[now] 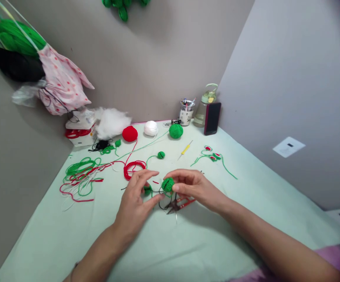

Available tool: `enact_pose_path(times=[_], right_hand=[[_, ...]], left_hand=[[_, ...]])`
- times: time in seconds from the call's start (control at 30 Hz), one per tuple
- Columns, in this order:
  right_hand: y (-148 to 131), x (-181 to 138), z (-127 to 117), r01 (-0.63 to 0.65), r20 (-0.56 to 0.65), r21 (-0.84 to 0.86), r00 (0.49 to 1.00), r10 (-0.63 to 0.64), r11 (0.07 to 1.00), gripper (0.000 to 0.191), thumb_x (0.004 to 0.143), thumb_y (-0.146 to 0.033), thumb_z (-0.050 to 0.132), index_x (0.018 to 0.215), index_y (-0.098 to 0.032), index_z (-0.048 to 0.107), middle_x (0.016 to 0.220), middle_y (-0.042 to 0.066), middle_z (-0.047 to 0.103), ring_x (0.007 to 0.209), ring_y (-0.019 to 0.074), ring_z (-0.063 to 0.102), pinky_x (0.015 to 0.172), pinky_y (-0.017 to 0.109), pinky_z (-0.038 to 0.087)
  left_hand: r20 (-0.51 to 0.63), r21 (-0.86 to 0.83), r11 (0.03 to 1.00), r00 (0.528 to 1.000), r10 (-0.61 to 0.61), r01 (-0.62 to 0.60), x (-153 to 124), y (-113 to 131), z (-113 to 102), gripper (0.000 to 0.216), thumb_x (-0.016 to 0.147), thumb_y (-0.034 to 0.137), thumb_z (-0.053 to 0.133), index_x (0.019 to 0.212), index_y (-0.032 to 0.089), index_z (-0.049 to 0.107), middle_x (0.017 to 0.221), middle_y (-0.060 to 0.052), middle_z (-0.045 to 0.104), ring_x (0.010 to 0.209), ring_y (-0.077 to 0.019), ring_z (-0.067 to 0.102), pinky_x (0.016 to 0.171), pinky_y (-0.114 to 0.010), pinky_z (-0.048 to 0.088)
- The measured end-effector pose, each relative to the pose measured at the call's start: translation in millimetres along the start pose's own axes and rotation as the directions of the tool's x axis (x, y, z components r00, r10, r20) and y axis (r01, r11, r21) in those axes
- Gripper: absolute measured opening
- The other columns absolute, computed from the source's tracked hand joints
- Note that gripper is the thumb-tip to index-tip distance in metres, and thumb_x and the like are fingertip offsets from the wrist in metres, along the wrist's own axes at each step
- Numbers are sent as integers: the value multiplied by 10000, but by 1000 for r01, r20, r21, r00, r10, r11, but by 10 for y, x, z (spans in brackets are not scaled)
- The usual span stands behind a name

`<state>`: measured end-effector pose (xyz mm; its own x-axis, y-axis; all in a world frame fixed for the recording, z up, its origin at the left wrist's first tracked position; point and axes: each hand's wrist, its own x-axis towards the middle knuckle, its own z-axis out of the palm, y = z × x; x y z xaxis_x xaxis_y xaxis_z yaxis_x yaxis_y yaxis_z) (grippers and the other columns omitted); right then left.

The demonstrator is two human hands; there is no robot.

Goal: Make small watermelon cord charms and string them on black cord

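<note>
Right hand (pixel 191 184) pinching green ball (pixel 167 184), left hand (pixel 133 197) loosely open beside it, well short of tabletop (pixel 78 235) far edge

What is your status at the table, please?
Right fingers pinching round green crocheted ball. Left fingers open beside another green crocheted ball. Red-handled metal snips close below, possibly obstructing.

Hanging green cluster (pixel 123 11) cut off at top, small green ball (pixel 148 190) partly hidden by left hand (pixel 132 199), purple cloth (pixel 334 253) cropped.
</note>
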<state>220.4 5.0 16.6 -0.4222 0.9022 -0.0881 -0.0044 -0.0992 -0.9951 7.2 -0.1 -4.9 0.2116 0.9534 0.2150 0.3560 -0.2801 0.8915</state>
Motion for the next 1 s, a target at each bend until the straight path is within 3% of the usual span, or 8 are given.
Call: enact_pose_path(times=[0.1,0.2,0.4,0.5,0.57,0.7,0.8,1.0], right_hand=[[84,22,32,-76,16,4,997,75,997,371,829,-392,727,1113,-158,676,630,-43,580,542,78,499,518,186,390],[112,29,34,-111,65,-37,991,114,993,393,833,-391,719,1144,-156,668,621,-37,603,526,78,492,511,189,377],[14,36,-29,-93,-21,-143,996,91,985,297,856,-425,677,855,-128,683,667,-17,559,593,83,470,570,208,396],[-4,36,-17,-13,-67,-145,998,4,989,326,837,-397,713,1050,-153,678,909,31,636,705,97,517,616,208,425],[16,33,7,4,21,-70,1000,-2,998,531,800,-374,763,1272,-211,581,988,28,638,713,96,538,605,205,442],[59,37,1,-94,167,-16,981,95,995,372,830,-424,730,1078,-159,648,651,-38,579,542,72,496,514,186,390],[50,61,-94,-85,55,9,995,84,996,330,847,-450,701,853,-120,681,518,-67,488,451,32,348,462,173,275],[20,119,-336,-79,-84,129,992,91,989,341,783,-458,737,817,-124,676,487,-81,428,438,34,260,466,201,196]], left_hand=[[6,87,980,984,181,-180,-28,-18,29,356,804,306,761,1153,310,696,1199,-58,667,1185,-280,522,1053,-423,361],[13,72,977,979,202,-203,-32,-47,38,245,845,310,720,1089,286,718,1083,-56,716,1166,-282,538,1076,-460,338],[-106,-102,995,994,-6,-4,34,-46,-52,214,820,353,722,1007,250,718,1171,-74,668,1174,-272,558,1040,-422,390],[-14,-168,983,997,-81,78,44,-21,-67,233,827,356,712,1041,264,717,1136,-57,682,1136,-256,580,1032,-401,390],[22,-178,983,999,-41,44,35,-6,-50,228,808,343,732,1021,264,735,1116,-52,676,1121,-251,578,1029,-384,386],[58,-244,965,995,-87,98,19,0,-25,236,795,351,750,1009,255,728,1111,-45,670,1118,-244,575,1007,-355,397],[135,-383,892,969,-205,242,27,-11,-34,246,841,393,698,1032,239,686,1026,-34,678,1019,-222,616,933,-330,446],[225,-567,743,935,-275,355,45,0,-29,270,903,404,592,1033,180,668,868,-37,669,844,-205,659,851,-343,507]])
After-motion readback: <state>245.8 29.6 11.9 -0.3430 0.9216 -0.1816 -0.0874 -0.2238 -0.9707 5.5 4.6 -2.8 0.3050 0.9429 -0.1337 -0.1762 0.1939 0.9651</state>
